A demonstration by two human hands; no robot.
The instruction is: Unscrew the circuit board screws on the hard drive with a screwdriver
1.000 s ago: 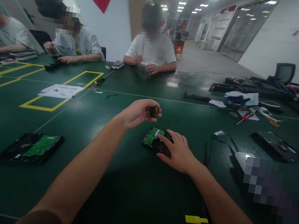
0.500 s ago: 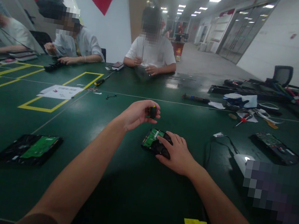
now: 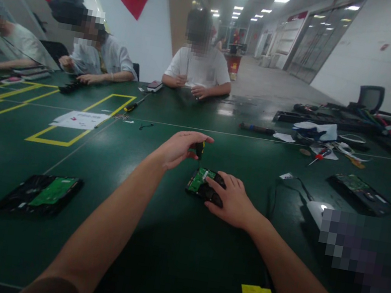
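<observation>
From the head view: pinching an apparent black-and-yellow screwdriver [image 3: 199, 151] in the left hand [image 3: 180, 149], just over the far edge of a hard drive [image 3: 199, 180]; clasping that drive from above, flat on the table [image 3: 193, 262], with the right hand [image 3: 233, 199]. Tip contact not discernible. Advisable: keep the shaft upright, press evenly, brace the casing. Counted: three drives, including a left-side drive [image 3: 39, 193] and a right-side drive [image 3: 361, 192]; two loose screwdrivers, one red-handled [image 3: 319, 156], one yellow-handled [image 3: 131, 107]; one yellow tag [image 3: 254, 290].
</observation>
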